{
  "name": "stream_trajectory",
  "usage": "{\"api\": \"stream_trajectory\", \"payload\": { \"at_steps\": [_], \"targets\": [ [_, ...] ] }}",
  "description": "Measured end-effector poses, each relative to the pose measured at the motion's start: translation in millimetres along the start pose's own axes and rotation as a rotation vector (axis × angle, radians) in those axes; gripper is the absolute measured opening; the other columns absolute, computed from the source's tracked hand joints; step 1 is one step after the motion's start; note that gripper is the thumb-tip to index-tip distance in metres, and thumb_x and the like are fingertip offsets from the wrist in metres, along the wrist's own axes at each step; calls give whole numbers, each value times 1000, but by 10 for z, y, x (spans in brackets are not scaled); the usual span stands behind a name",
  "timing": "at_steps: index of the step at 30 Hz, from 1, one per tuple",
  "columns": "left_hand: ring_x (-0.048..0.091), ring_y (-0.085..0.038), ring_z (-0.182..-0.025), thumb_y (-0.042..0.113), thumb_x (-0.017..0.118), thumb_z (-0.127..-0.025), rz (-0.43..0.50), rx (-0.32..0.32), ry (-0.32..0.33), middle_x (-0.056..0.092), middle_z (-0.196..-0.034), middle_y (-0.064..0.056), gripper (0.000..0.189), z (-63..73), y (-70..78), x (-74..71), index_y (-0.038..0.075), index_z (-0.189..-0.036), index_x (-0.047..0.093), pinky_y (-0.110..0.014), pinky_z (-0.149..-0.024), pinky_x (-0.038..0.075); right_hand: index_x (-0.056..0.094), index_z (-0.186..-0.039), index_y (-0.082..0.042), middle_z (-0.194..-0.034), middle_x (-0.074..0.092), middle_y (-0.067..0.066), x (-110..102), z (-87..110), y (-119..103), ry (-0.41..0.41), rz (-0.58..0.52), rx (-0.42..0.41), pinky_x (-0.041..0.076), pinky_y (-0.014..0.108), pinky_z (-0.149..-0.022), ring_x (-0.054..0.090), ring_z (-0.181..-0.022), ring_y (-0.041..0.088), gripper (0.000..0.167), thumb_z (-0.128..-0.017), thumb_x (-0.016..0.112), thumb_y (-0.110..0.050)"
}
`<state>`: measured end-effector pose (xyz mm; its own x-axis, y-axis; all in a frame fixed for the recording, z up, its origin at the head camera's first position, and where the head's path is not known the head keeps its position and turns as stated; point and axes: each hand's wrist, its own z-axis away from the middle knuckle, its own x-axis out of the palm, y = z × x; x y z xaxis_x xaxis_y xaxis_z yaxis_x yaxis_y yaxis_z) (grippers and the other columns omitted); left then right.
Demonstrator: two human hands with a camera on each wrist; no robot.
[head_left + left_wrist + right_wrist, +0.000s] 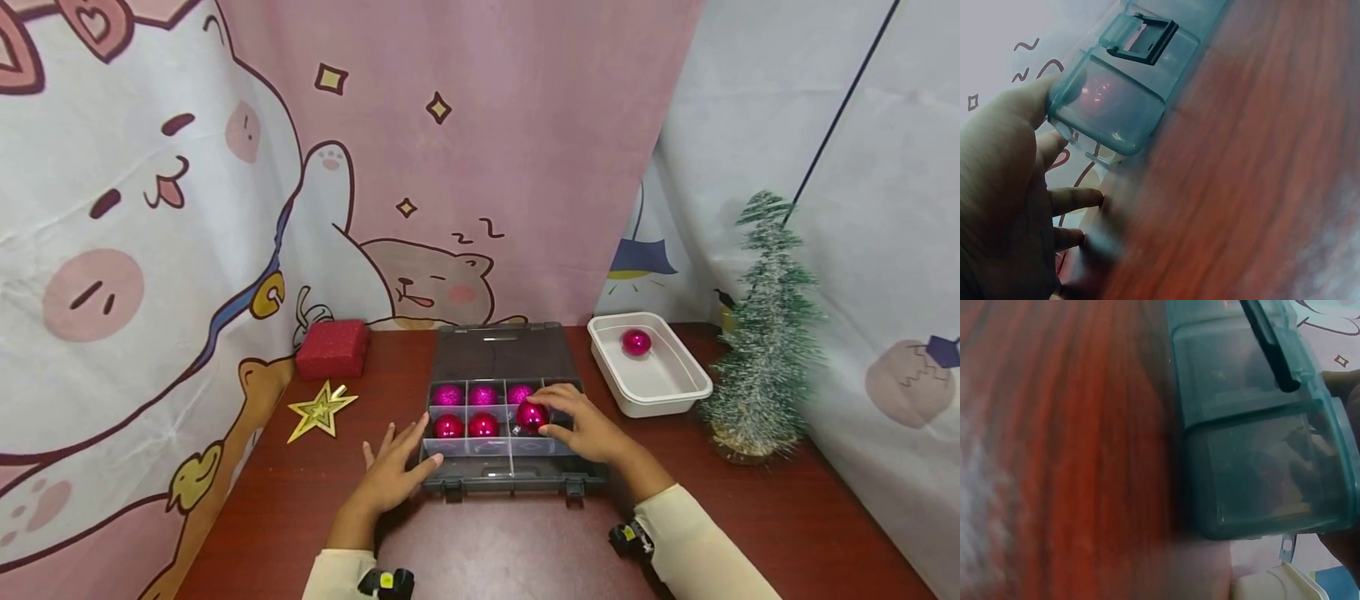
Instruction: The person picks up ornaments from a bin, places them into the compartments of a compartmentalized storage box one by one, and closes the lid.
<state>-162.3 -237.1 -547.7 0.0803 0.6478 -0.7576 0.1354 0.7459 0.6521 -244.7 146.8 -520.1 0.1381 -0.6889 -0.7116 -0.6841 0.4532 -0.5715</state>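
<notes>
A dark translucent plastic organizer box lies with its lid folded back. My right hand pinches a shiny magenta Christmas bauble between thumb and fingers, at the third column of the middle row; whether it touches the bottom cannot be seen. Glittery magenta baubles fill back-row compartments, and two shiny baubles sit left of the held one. With fingers spread, my left hand rests at the box's left side, its thumb near the front corner. The left wrist view shows that hand against the clear wall.
A white plastic tub right of the box holds one shiny bauble. Farther right stands a frosted miniature Christmas tree. On the left are a gold star and a red glittery gift box. A printed curtain hangs behind the table.
</notes>
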Motion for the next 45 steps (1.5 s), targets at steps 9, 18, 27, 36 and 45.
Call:
{"api": "stream_trajectory", "payload": {
  "at_steps": [9,18,27,36,45],
  "targets": [
    [10,-59,-167,62,64,-102,-3,-17,-12,40,-176,-18,85,3,-1,7,32,-174,30,-88,-120,-16,73,-142,-16,-144,71,8,39,20,-17,-18,24,30,40,62,-111,58,-138,34,50,-94,85,-16],
    [9,-58,-168,62,64,-102,-6,-20,-17,39,-177,-16,85,-2,11,-8,33,-174,30,-87,-121,-16,72,-144,-20,-145,71,8,65,47,3,-7,37,31,37,62,-112,56,-139,34,50,-95,83,-19],
    [14,-67,-162,61,68,-100,32,36,37,44,-171,-26,83,37,11,-1,31,-172,37,-92,-117,-13,73,-143,-20,-143,72,5,86,49,22,2,62,7,39,61,-109,59,-136,32,48,-96,82,-19],
    [9,-59,-167,62,64,-102,-6,-12,-11,40,-176,-18,85,15,-6,4,32,-174,30,-88,-121,-16,73,-144,-18,-143,73,7,90,65,24,6,65,15,40,64,-110,58,-138,34,51,-95,84,-21],
    [11,-60,-166,60,65,-102,-5,5,-2,42,-175,-19,83,18,8,-12,31,-174,32,-90,-119,-14,71,-144,-11,-143,73,11,86,61,14,16,63,8,40,68,-111,59,-139,37,53,-93,84,-18]
  ]
}}
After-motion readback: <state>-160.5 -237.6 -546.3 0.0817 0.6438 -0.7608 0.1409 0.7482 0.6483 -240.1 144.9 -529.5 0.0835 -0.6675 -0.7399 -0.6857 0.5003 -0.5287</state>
